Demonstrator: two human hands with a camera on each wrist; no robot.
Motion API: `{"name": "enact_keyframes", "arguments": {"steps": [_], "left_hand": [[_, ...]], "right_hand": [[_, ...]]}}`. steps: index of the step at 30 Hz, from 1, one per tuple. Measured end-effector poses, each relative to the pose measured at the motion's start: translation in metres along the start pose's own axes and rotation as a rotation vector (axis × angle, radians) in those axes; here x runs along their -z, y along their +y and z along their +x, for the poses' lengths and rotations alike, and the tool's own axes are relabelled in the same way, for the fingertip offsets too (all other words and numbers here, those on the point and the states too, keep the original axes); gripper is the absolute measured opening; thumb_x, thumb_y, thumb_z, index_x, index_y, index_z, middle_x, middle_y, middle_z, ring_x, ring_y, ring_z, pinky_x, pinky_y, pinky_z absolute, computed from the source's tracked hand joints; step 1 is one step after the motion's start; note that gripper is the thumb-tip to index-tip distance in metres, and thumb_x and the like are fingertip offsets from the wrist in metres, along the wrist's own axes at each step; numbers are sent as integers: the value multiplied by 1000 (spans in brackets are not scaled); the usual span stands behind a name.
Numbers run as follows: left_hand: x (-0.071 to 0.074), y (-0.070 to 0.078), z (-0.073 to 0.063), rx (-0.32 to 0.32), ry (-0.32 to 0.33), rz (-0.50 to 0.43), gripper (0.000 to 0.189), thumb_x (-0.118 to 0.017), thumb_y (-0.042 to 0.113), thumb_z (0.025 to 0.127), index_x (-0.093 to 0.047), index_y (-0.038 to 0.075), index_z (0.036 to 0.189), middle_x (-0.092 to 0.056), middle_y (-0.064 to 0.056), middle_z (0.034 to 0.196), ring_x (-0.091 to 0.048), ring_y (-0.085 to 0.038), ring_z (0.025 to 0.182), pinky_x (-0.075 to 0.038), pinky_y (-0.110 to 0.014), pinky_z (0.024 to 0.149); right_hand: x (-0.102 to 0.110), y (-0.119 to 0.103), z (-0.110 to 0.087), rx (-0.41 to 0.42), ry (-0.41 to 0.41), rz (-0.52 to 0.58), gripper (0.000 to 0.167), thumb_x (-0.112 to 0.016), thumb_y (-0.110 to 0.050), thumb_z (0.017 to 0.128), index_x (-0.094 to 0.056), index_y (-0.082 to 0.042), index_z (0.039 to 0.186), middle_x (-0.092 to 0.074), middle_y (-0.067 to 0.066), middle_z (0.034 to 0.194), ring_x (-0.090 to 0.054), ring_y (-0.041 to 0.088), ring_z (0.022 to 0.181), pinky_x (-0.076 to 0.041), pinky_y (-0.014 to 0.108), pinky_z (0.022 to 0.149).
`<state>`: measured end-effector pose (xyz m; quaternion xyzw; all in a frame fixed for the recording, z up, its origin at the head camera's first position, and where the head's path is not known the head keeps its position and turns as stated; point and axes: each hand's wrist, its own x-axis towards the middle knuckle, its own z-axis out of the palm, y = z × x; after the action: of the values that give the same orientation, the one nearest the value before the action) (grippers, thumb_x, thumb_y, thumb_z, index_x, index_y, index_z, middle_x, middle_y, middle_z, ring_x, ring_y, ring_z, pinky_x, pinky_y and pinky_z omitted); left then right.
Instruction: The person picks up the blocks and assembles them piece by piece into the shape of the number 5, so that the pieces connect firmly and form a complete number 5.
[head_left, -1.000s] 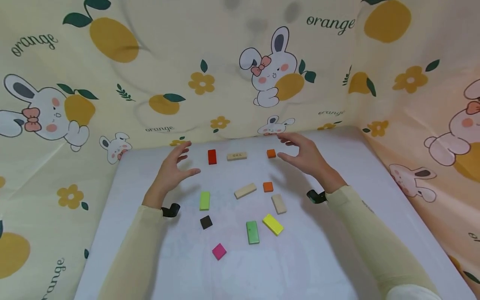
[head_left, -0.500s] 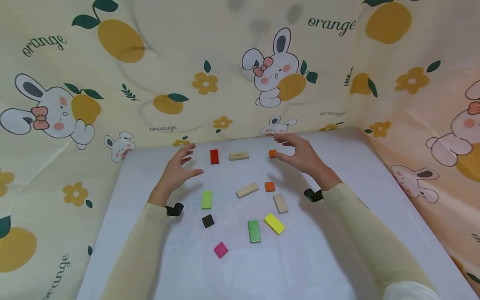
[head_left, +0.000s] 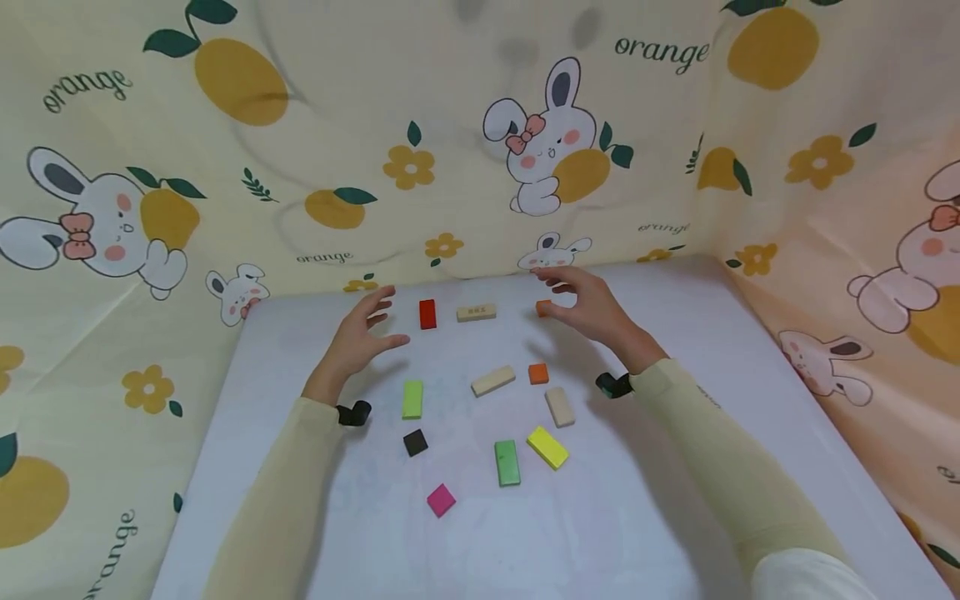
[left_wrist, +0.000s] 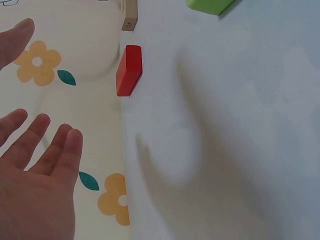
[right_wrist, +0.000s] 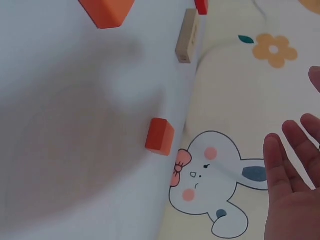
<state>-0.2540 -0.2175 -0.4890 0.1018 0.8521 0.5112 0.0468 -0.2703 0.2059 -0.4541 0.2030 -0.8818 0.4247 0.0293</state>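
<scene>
My left hand (head_left: 354, 343) hovers above the table's left side, fingers spread and thumb apart, holding nothing. Just right of it lies a red block (head_left: 427, 314), which also shows in the left wrist view (left_wrist: 129, 71). My right hand (head_left: 592, 310) hangs over the back right, its fingers extended and its grip empty. Its thumb overlaps an orange block (head_left: 542, 308) in the head view; the right wrist view shows that orange block (right_wrist: 159, 136) on the table, apart from the fingers. Between the hands lies a wooden block with printed marks (head_left: 476, 312).
Nearer on the white table (head_left: 375, 550) lie a lime block (head_left: 412, 400), black block (head_left: 416, 442), magenta block (head_left: 441, 500), green block (head_left: 507, 463), yellow block (head_left: 547, 448), second orange block (head_left: 538, 373) and two plain wooden blocks. Patterned cloth (head_left: 450, 108) stands behind.
My right hand has moved left, so its thumb now covers part of the far orange block. My left hand has shifted slightly right. The blocks stay in place on the table.
</scene>
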Motion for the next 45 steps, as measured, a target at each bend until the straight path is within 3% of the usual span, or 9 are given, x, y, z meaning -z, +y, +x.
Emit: {"name": "enact_keyframes", "arguments": {"steps": [9,15,19,24,35,45], "left_hand": [[-9,-10,6,42,-30,3,92,-87,9,93,-36,21,170,-38,-6,171,-39,-36,154,-35,-54,123],[-11,-13,10,46,-32,8,92,-88,10,93,-38,20,169,-39,-7,170,-40,-36,153,-36,-54,122],[-10,-15,18,49,-31,8,90,-87,12,94,-38,20,169,-40,-7,170,-41,-36,153,-38,-54,121],[-10,-15,24,84,-52,2,91,-87,12,95,-36,18,170,-39,-9,171,-43,-36,152,-39,-54,121],[-16,-14,39,89,-90,38,90,-87,18,94,-38,16,168,-41,-11,169,-47,-39,148,-41,-55,119],[-17,-19,48,121,-96,57,91,-87,19,94,-36,16,169,-41,-12,169,-45,-39,149,-41,-56,119]], "right_hand": [[-13,7,3,-81,-31,9,58,-84,-25,98,-63,-13,150,-65,4,142,-61,33,130,-49,51,112],[-17,11,6,-40,-29,25,56,-84,-21,97,-64,-10,149,-65,8,145,-62,32,128,-48,53,113],[-18,15,13,-15,-15,50,53,-84,-15,97,-65,-7,146,-65,11,144,-61,39,129,-47,57,113],[-25,17,20,-15,-39,71,54,-84,-9,96,-65,-5,146,-65,13,143,-59,44,130,-49,52,111],[-37,20,37,-15,-95,63,52,-81,-13,98,-65,-6,148,-63,21,143,-60,44,127,-51,50,109],[-47,18,51,-49,-174,39,56,-82,-23,99,-64,-8,149,-64,18,144,-63,34,123,-51,46,107]]}}
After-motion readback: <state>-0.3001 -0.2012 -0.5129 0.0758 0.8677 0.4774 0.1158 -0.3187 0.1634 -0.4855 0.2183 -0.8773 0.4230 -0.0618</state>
